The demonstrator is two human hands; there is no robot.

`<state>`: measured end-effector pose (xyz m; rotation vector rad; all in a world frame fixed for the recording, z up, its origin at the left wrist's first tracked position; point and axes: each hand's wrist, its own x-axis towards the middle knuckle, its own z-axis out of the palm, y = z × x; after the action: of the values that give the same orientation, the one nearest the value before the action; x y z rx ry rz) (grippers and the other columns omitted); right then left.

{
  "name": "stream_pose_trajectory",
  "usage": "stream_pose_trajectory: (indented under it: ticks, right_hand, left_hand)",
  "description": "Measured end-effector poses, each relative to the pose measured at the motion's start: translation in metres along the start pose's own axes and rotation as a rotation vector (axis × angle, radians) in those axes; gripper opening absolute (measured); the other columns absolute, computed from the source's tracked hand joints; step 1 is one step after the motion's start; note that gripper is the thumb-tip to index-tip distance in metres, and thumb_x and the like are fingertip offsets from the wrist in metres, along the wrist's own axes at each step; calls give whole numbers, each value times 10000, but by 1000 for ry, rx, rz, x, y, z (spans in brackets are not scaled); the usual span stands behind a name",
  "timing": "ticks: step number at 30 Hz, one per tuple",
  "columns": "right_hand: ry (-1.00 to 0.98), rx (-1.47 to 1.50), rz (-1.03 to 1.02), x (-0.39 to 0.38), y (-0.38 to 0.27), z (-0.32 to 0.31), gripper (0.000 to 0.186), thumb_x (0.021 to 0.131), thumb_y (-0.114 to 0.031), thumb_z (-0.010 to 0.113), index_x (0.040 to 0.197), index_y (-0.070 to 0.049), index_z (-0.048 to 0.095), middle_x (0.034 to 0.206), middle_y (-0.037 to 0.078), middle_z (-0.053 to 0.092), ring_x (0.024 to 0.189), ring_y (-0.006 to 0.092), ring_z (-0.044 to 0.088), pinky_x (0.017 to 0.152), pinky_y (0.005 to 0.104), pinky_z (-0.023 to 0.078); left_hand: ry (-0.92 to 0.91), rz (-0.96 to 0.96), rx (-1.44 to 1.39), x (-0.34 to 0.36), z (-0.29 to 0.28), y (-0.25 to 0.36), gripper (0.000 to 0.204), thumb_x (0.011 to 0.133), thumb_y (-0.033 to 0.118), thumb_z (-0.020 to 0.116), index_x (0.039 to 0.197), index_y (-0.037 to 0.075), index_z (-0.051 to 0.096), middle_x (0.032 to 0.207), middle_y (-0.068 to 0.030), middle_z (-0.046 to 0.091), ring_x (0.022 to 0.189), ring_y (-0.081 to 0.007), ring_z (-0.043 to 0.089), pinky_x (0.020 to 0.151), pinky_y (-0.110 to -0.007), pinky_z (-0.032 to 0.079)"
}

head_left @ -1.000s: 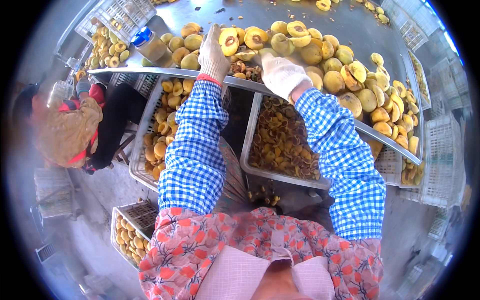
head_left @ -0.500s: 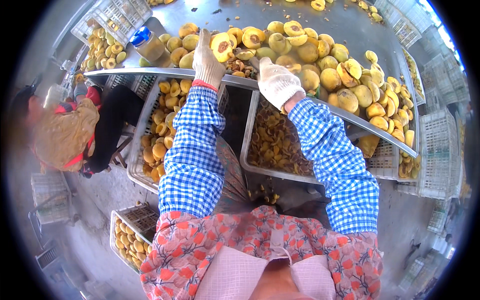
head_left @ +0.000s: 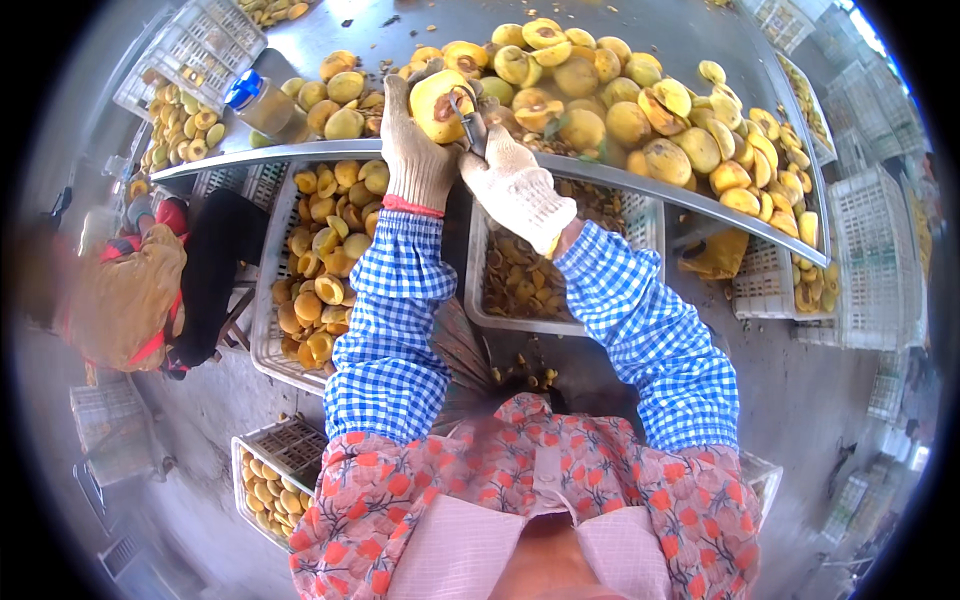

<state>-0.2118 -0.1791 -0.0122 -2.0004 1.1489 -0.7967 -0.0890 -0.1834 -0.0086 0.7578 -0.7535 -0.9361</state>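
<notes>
In the head view I take twelve o'clock as the top of the picture. I have the left hand, in a knitted glove, closed around a cut yellow fruit; the fruit rests against the fingers, at one o'clock from the palm, with its open face and brown centre turned toward the right hand. I see that gloved right hand at half past four from the fruit, clenched on a small metal tool, its curved tip at the brown centre.

Both hands are at the near edge of a metal table. From the fruit, I find a heap of yellow fruit at three o'clock and a blue-lidded jar at nine. Below the table edge, a crate of fruit halves sits at seven o'clock and a bin of dark scraps at five. Well apart, at eight, a co-worker sits.
</notes>
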Motion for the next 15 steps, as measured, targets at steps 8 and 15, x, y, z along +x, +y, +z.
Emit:
stream_pose_trajectory:
  ticks: [8, 15]
  right_hand:
    - [-4, 127, 151, -58, 31, -13, 372, 926, -293, 543, 1179, -31, 465, 902, 281, 655, 907, 470, 636, 754, 552, 503]
    - [-271, 983, 400, -106, 34, -58, 219, 947, -216, 551, 1079, -54, 489, 714, 113, 570, 564, 283, 596, 511, 407, 493]
  left_hand:
    - [114, -274, -275, -31, 46, -19, 471, 1021, 433, 464, 1242, 30, 565, 1162, -129, 644, 1024, -269, 649, 890, -383, 545]
    - [-12, -515, -196, -49, 73, -30, 448, 1023, 402, 473, 1218, 9, 561, 1119, -159, 660, 949, -286, 684, 804, -409, 592]
